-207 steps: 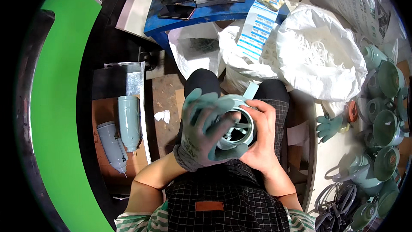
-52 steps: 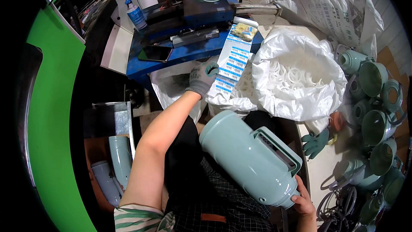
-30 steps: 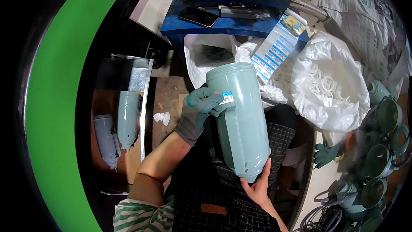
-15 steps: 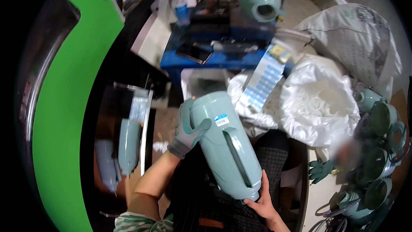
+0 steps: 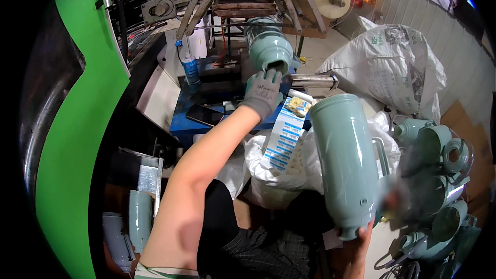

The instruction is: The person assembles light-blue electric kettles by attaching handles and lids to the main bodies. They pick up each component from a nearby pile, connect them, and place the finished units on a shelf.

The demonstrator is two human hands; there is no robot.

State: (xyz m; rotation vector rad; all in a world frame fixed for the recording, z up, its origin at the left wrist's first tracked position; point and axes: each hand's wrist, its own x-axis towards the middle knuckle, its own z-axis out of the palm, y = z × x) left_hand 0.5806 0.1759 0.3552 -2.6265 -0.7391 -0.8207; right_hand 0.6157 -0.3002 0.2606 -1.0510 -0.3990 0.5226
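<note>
My right hand (image 5: 362,240) grips a pale green thermos shell (image 5: 342,150) at its narrow neck, with the wide end pointing up and away. A side handle shows on the shell's right side. My left hand (image 5: 262,93), in a grey and teal work glove, reaches forward with fingers stretched out. Its fingertips are at the mouth of a second green thermos shell (image 5: 271,49), which lies in the machine (image 5: 243,8) with its opening toward me. Whether they press on the rim or go inside I cannot tell.
A blue bench (image 5: 181,119) carries a phone (image 5: 204,115) and a blue spray can (image 5: 190,68). A label strip (image 5: 285,137) hangs over a white sack (image 5: 256,163). Thermos shells (image 5: 434,142) crowd the right side; two more (image 5: 140,217) lie lower left, beside a green panel (image 5: 67,175).
My left hand has let go of the held thermos shell and moved up to the one in the machine. My right hand has swung its shell to the right. The view has tilted up.
</note>
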